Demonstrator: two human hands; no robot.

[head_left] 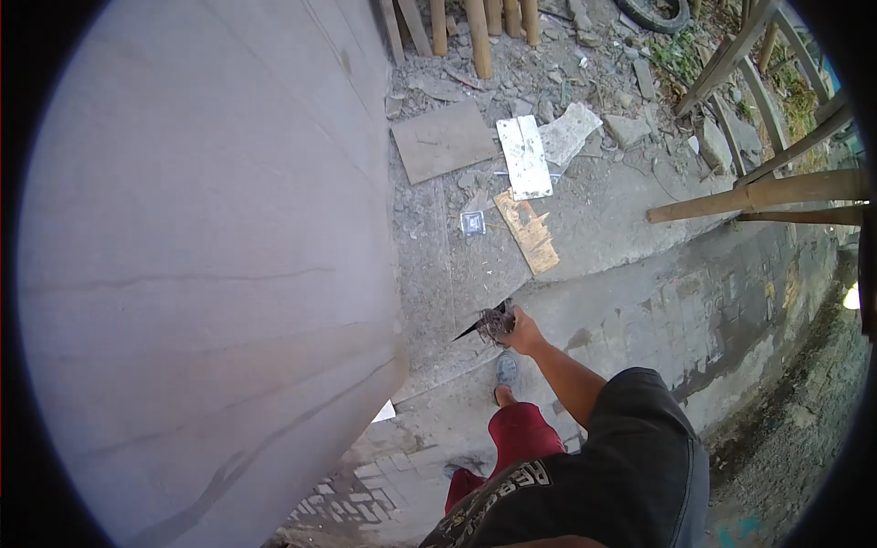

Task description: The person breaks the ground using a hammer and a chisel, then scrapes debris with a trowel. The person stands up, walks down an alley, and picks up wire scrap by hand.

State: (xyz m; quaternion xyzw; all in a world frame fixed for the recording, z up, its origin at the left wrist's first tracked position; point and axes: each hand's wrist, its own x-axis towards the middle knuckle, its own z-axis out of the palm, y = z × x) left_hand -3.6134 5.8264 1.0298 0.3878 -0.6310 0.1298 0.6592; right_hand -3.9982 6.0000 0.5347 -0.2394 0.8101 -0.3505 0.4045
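My right hand is closed around a dark, ragged bundle with stringy, fibrous edges. A thin black pointed piece sticks out from the bundle toward the lower left; whether it is part of the bundle I cannot tell. The bundle is above the paved ground, just beyond my shoe. My left hand is out of the frame. Beyond the bundle, a broken yellowish board lies on the ground, with a small blue-and-white square item to its left.
A large pale wall or sheet fills the left side. Ahead lie a white panel, a grey-brown board and rubble. Wooden posts stand at the top, bamboo poles at the right. A tyre is farther off.
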